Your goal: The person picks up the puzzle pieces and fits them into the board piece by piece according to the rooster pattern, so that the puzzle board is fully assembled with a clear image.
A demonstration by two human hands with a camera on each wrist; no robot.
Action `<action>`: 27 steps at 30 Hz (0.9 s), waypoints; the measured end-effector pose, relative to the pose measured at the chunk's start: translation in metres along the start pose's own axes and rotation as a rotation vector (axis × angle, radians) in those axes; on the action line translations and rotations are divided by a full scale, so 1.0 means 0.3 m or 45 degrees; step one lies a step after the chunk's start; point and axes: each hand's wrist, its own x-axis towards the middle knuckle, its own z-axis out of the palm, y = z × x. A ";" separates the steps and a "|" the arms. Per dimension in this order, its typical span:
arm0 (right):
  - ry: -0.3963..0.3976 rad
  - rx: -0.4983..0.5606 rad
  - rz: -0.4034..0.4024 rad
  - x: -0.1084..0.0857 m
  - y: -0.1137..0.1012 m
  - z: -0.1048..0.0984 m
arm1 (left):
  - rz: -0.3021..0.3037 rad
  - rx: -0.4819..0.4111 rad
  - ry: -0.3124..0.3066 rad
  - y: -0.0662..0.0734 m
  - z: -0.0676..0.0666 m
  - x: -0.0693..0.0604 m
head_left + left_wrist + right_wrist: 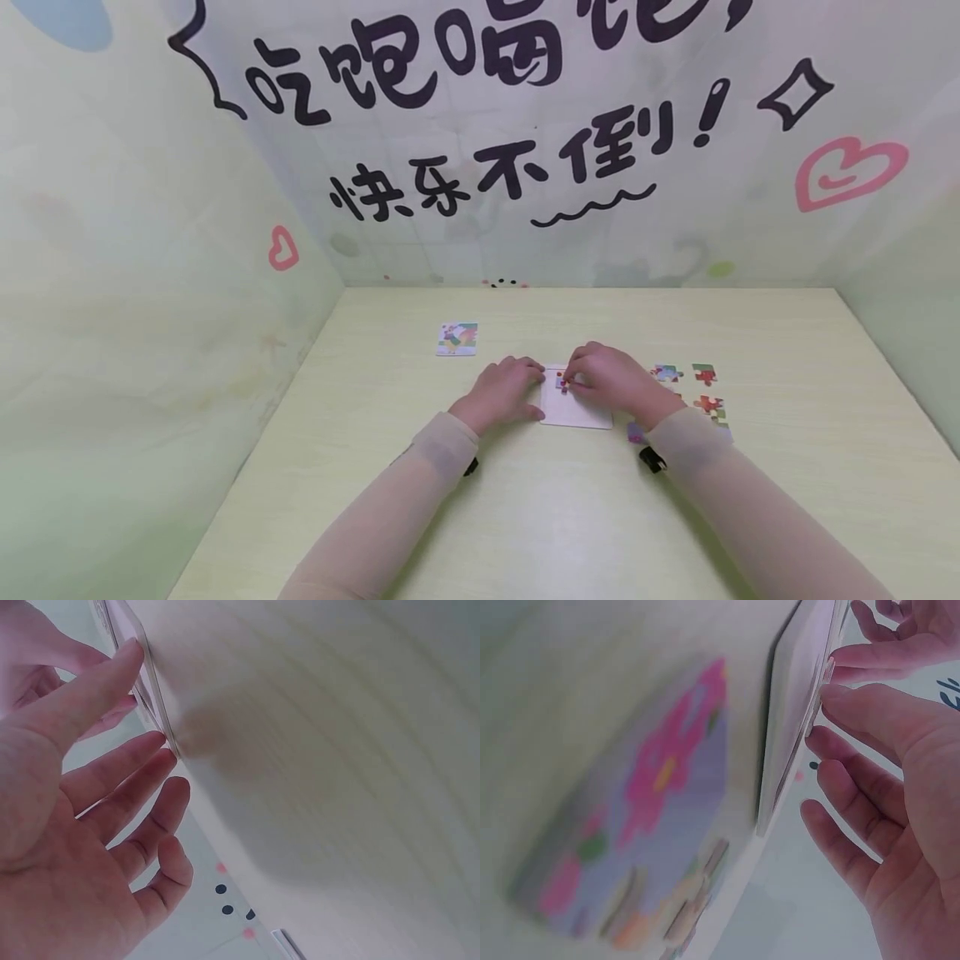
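Note:
A white square puzzle board lies in the middle of the table in the head view. My left hand rests at its left edge; in the left wrist view the thumb and two fingertips touch the rim of the board, with the other fingers loosely bent. Over the board's upper left part, my right hand pinches a small colourful puzzle piece between thumb and forefinger. The right wrist view shows that piece edge-on, low against the board.
Loose puzzle pieces lie right of the board, partly hidden by the right forearm. One with a pink flower is close to the right wrist camera. A small picture card lies at the back left. Printed walls enclose the table.

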 end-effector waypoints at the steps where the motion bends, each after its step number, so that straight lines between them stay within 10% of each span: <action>1: 0.001 0.001 -0.004 0.005 -0.002 0.003 | -0.004 -0.005 -0.001 0.000 -0.001 -0.002; 27: -0.044 0.036 0.136 0.066 -0.011 0.020 | 0.004 -0.025 0.006 0.001 -0.002 0.002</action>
